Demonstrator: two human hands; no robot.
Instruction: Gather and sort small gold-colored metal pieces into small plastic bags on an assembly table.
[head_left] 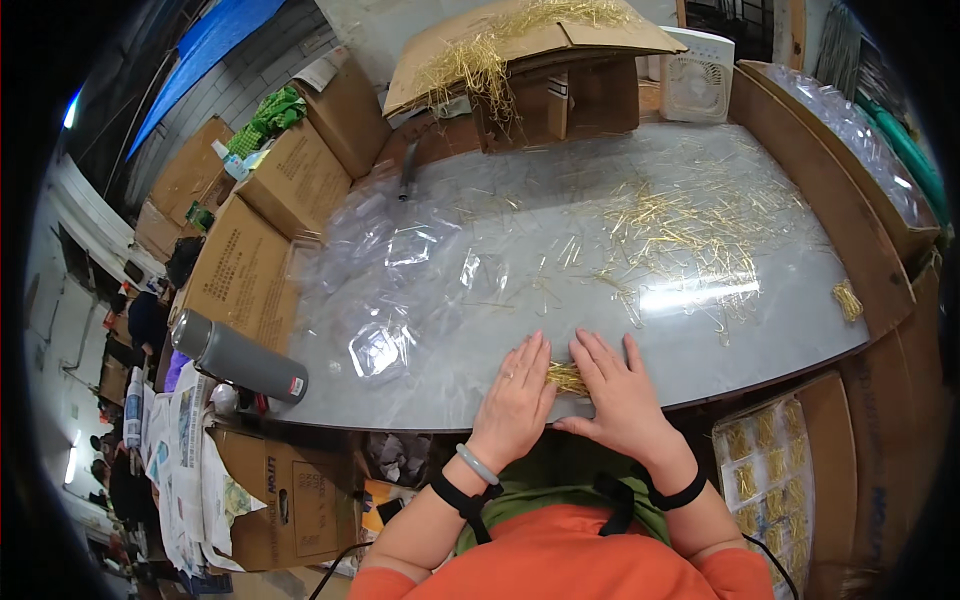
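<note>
A small bundle of thin gold wire pieces (567, 378) lies at the near edge of the grey tabletop, between my two hands. My left hand (513, 395) rests flat on its left side, fingers stretched forward, with the thumb beside the bundle. On the other side, my right hand (617, 395) lies with fingers extended and slightly apart, its index finger along the bundle. Both hands touch the bundle's ends and partly hide it. Farther off, a loose spread of gold wires (680, 225), some seemingly with hooked ends, covers the right side of the table.
Clear plastic boxes (385, 345) lie at left, near a grey bottle (240, 355). Another wire bundle (847, 300) sits at the right edge. An open carton (600, 105) with wires on top and a white fan (697, 80) stand behind. A packed tray (765, 460) is below right.
</note>
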